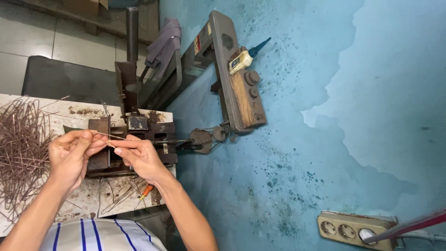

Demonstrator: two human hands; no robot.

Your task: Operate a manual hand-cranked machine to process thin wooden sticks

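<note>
A: Head view, looking down. Left hand (69,155) and right hand (139,155) raised close together over a worn bench top (83,197).

B: Fingers?

A: Pinched shut on both hands, clamped on one thin wire (108,135). Left thumb and forefinger gripping one end; right fingertips (113,145) closed on it just beside, almost touching the left ones.

B: And the wire itself?

A: Slanting between the two pinches, one bare stretch poking out past the right fingertips. Directly beyond the fingers: a small rusty bending jig (134,139) of dark metal blocks, with a rod running off to a linkage (204,138).

B: Anything near the left fingers?

A: Out past the left knuckles, a tangled heap of brown wire pieces (21,148) spread across the bench. Below the right wrist, a few loose wires and an orange-handled tool (146,190), partly hidden.

B: Further off?

A: Well beyond the fingertips, a grey metal arm with a wooden block (239,93) against a blue wall (325,116); a small glue bottle (246,56) resting on it. Far from the right hand, a beige socket strip (355,230).
</note>
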